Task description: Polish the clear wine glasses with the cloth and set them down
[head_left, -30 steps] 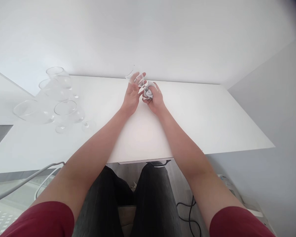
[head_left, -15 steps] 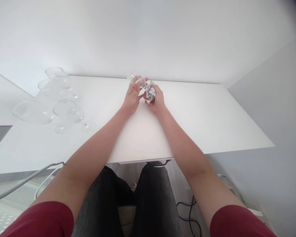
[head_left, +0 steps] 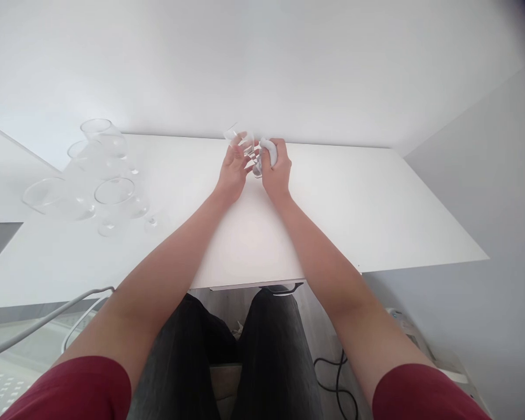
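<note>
Tilted above the back of the white table, a clear stemmed glass has its rim toward the upper left. My left hand is closed around its bowl. A crumpled pale grey cloth is bunched in my right hand, whose fingers are wrapped round it. The cloth is beside the glass's foot, which shows between the two hands; whether they touch there I cannot tell.
Several clear stemmed glasses stand close together at the table's left. A white wall rises behind the table. Grey tubing curves at lower left. A black cable lies on the floor at right.
My right hand has turned and shifted slightly up, and the cloth has moved off the stem so that the glass's foot now shows. My left hand still holds the glass, moved only a little.
</note>
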The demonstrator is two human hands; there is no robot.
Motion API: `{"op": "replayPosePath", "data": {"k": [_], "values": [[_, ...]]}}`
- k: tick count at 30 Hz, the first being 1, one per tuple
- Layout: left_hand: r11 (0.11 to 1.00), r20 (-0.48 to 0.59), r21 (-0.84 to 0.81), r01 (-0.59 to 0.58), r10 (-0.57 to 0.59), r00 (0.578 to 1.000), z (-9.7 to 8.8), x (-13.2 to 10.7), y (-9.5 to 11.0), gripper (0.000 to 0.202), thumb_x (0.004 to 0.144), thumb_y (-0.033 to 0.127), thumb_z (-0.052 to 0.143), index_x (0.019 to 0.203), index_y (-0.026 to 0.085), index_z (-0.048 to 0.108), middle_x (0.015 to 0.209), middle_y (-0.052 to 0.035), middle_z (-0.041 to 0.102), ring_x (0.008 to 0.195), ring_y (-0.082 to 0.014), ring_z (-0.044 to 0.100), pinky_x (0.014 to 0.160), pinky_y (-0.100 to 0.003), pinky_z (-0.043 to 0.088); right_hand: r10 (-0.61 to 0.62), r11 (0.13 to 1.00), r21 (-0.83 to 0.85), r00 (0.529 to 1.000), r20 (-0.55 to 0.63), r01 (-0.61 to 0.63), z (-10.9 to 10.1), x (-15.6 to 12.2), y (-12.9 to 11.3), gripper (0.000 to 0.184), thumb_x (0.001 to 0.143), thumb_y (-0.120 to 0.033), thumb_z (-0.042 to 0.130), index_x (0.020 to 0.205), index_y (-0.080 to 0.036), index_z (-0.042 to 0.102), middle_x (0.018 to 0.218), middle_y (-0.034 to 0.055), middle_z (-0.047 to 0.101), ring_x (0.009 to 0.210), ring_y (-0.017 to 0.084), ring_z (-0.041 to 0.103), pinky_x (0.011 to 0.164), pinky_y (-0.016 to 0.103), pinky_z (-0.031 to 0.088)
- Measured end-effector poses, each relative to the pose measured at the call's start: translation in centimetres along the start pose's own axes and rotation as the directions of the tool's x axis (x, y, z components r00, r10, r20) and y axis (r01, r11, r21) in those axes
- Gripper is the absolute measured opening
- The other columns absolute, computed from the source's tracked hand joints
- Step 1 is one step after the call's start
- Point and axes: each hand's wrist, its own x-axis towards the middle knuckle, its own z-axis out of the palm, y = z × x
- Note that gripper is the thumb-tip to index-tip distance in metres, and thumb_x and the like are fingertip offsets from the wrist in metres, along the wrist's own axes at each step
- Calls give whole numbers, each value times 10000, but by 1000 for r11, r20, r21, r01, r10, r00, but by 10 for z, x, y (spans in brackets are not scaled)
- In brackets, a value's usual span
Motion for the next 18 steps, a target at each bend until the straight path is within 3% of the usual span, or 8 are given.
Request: {"op": "replayPosePath", "data": {"k": [6,9,11,13,16,18], "values": [[999,-26,0,40,-40,999,3,-1,5,671,924,833,535,1408,371,588,1422,-84,634,1381,-341,640,1066,-448,564,-211,973,-109,975,-75,203,-7,7,7,371,928,-588,678,1196,-347,589,1146,33,688,1089,239,677,732,314,589],[993,-95,-16,116,-117,989,6,1,9,645,969,813,499,1348,308,631,1204,-81,713,1028,-238,787,821,-315,623,-242,966,-132,952,-187,220,-12,17,15,391,913,-651,658,1119,-328,578,1038,29,666,986,224,679,668,299,559],[980,-113,-9,200,-200,973,8,1,11,618,967,790,543,1291,275,648,1023,-57,733,716,-158,755,618,-260,579,-199,979,-90,941,-272,181,-14,24,17,414,915,-707,614,1040,-316,560,964,21,643,884,204,672,617,285,538],[958,-84,18,288,-285,955,11,-1,12,587,943,773,605,1217,255,645,897,-25,723,519,-107,653,479,-237,490,-131,990,5,947,-293,139,-16,29,17,454,934,-756,524,982,-305,541,933,22,627,851,191,669,616,281,543],[923,21,94,373,-377,926,13,-6,11,556,894,769,681,1076,250,596,824,5,715,416,-80,568,403,-214,400,-101,986,106,962,-252,131,-16,31,13,477,953,-769,450,983,-301,540,970,29,638,935,197,688,659,290,568],[914,76,134,384,-395,915,13,-8,9,553,870,762,716,1014,253,555,809,12,716,397,-79,552,387,-207,378,-127,980,121,964,-234,159,-17,30,12,454,936,-754,517,1040,-313,552,1008,24,652,998,209,691,673,300,571]]}}
